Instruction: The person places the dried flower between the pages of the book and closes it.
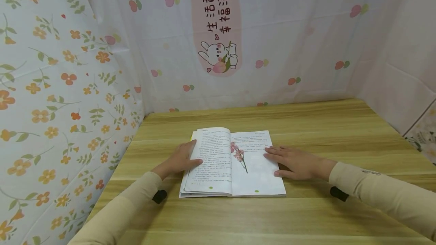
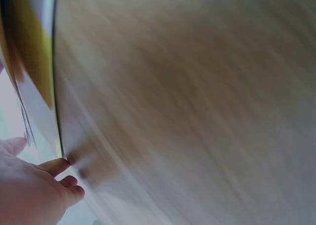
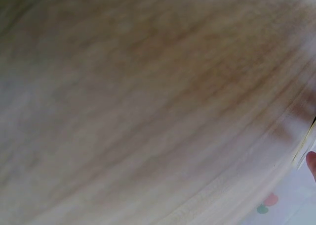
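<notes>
An open book (image 1: 212, 162) lies on the wooden table, with printed text on its left page and on the upper part of its right page. A pink-flowered sprig with a green stem (image 1: 243, 160) shows on the right page beside the fold; whether it is real or printed I cannot tell. My left hand (image 1: 180, 158) holds the book's left edge, thumb over the page and fingers at the side. The left wrist view shows the fingers against the cover edge (image 2: 55, 111). My right hand (image 1: 296, 162) rests with straight fingers on the right page's outer edge.
The wooden table (image 1: 238, 218) extends around the book. A flowered cloth (image 1: 51, 124) hangs at the left, and a white cloth with a rabbit drawing (image 1: 218, 56) hangs behind. Dark straps show under both wrists.
</notes>
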`<state>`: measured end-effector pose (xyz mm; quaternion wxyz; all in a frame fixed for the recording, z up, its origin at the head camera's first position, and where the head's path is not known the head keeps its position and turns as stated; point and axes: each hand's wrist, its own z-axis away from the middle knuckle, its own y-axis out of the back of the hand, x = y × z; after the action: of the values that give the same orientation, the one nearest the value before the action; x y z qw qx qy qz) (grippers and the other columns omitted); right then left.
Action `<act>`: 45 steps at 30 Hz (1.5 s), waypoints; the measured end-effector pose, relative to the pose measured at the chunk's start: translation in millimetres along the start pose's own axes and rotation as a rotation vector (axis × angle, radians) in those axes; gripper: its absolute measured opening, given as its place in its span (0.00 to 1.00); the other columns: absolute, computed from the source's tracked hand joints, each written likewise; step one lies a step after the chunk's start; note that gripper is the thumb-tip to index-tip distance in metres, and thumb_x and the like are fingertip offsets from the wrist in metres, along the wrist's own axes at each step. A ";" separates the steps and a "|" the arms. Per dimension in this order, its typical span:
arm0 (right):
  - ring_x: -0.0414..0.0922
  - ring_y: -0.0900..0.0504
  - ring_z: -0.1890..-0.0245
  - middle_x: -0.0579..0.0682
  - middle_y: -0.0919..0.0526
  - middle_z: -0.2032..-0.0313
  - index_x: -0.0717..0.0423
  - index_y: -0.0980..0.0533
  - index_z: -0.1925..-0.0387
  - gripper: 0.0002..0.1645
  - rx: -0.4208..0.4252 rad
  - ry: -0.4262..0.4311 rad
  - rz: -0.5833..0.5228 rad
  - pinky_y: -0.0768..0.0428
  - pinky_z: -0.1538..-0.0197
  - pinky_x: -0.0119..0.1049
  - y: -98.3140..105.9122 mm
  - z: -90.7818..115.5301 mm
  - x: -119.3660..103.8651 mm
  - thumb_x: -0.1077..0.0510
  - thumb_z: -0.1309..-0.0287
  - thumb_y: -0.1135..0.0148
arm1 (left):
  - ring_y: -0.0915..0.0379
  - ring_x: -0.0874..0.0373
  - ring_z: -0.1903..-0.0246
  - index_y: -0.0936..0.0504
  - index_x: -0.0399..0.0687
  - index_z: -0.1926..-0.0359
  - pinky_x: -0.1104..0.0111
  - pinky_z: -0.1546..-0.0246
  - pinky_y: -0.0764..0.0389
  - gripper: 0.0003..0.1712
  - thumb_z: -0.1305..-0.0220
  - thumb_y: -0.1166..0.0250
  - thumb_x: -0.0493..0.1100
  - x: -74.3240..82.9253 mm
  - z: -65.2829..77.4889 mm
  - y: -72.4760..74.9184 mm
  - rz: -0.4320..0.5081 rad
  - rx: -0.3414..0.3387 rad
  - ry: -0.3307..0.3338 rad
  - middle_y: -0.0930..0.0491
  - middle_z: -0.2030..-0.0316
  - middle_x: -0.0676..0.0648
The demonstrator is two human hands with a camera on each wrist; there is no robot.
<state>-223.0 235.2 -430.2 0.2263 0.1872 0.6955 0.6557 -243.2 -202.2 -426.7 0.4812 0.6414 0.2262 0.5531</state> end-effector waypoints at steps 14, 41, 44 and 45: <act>0.53 0.41 0.30 0.55 0.40 0.29 0.56 0.40 0.28 0.41 0.033 0.013 0.015 0.39 0.34 0.51 -4.2 0.2 2.8 0.34 0.31 0.54 | 0.33 0.41 0.44 0.59 0.45 0.23 0.49 0.42 0.36 0.55 0.39 0.31 0.48 4.7 -5.7 5.6 0.536 0.052 0.168 0.42 0.33 0.31; 0.57 0.39 0.31 0.57 0.38 0.30 0.58 0.38 0.29 0.41 0.044 0.057 0.041 0.39 0.36 0.54 -3.5 -1.7 4.8 0.35 0.31 0.54 | 0.57 0.43 0.28 0.43 0.46 0.26 0.43 0.35 0.50 0.48 0.45 0.30 0.39 61.1 -7.3 50.4 0.317 0.180 -0.221 0.50 0.27 0.40; 0.57 0.39 0.31 0.58 0.37 0.30 0.59 0.38 0.29 0.41 0.042 0.073 0.063 0.39 0.35 0.53 -2.7 -2.4 5.4 0.35 0.31 0.54 | 0.60 0.45 0.27 0.43 0.47 0.25 0.42 0.35 0.51 0.47 0.45 0.32 0.38 75.0 -10.9 53.0 0.334 0.146 -0.254 0.53 0.26 0.41; 0.57 0.39 0.31 0.58 0.37 0.31 0.60 0.38 0.29 0.42 0.041 0.082 0.070 0.39 0.35 0.53 -2.3 -2.5 5.6 0.35 0.31 0.54 | 0.61 0.45 0.27 0.43 0.48 0.25 0.41 0.36 0.51 0.47 0.45 0.33 0.37 79.3 -12.3 53.2 0.346 0.135 -0.262 0.54 0.25 0.42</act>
<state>-228.9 236.0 -432.8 0.1707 0.1892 0.7106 0.6559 -244.8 -155.6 -342.6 0.3602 0.7678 0.0848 0.5229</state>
